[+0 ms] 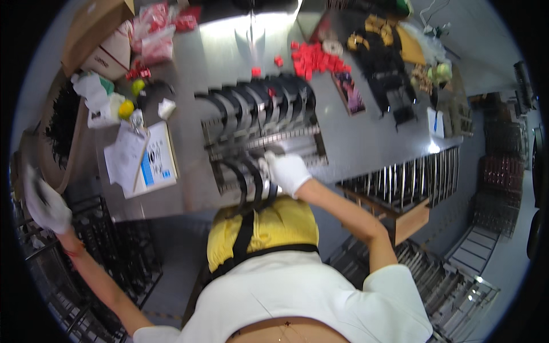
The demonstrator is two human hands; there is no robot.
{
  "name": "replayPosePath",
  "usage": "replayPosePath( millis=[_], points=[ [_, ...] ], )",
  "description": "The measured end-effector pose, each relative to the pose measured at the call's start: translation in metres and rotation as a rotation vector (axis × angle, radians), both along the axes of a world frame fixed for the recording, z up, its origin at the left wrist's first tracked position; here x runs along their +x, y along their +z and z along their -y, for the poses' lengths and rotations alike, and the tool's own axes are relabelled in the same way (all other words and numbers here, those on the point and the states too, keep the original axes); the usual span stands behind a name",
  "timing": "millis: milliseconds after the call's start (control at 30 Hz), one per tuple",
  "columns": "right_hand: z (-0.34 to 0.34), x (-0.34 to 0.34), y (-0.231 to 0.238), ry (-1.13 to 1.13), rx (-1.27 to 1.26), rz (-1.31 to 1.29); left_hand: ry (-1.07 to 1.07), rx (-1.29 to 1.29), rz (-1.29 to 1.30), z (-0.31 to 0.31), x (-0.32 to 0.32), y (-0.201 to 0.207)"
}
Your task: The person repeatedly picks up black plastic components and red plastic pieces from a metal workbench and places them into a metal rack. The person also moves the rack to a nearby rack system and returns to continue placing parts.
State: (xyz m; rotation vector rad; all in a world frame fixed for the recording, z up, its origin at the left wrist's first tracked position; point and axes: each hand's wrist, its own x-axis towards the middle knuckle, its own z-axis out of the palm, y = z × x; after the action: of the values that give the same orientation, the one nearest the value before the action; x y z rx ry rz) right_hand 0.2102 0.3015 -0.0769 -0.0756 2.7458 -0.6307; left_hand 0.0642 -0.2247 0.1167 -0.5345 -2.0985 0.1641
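Note:
My right hand (287,172), in a white glove, is at the near part of a metal rack (264,137) on the table. Its fingers are bent together beside the near black curved bands (255,180); what they grip, if anything, is hidden. More black curved bands (260,103) stand in a row along the rack's far side. My left hand (50,208), also gloved in white, is out at the far left, below an oval container (71,154) of black pieces. Motion smears its fingers, and a dark blur shows by them.
Papers and a white-and-blue box (159,163) lie left of the rack. Red pieces (314,59) are heaped behind it, near a dark patterned packet (349,93) and black straps (380,71). A wooden-edged rack of metal strips (409,177) stands off the table's right front edge.

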Motion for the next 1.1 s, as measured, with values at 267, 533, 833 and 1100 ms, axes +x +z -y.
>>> replayPosePath(
  millis=[267,533,833,1100],
  points=[
    [-0.075,-0.141,0.042,-0.466,-0.708,-0.100,0.394,0.615,0.354,-0.041,-0.082,-0.060],
    [-0.121,-0.532,0.032,-0.650,-0.603,-0.377,0.275,0.982,0.701,-0.241,0.013,-0.119],
    [-0.091,-0.386,0.073,-0.144,-0.434,-0.203,0.026,1.527,1.141,-0.314,0.050,-0.121],
    [-0.053,-0.122,0.138,-0.237,-1.020,-0.159,-0.596,1.889,1.283,-0.415,0.043,-0.130]
  ],
)
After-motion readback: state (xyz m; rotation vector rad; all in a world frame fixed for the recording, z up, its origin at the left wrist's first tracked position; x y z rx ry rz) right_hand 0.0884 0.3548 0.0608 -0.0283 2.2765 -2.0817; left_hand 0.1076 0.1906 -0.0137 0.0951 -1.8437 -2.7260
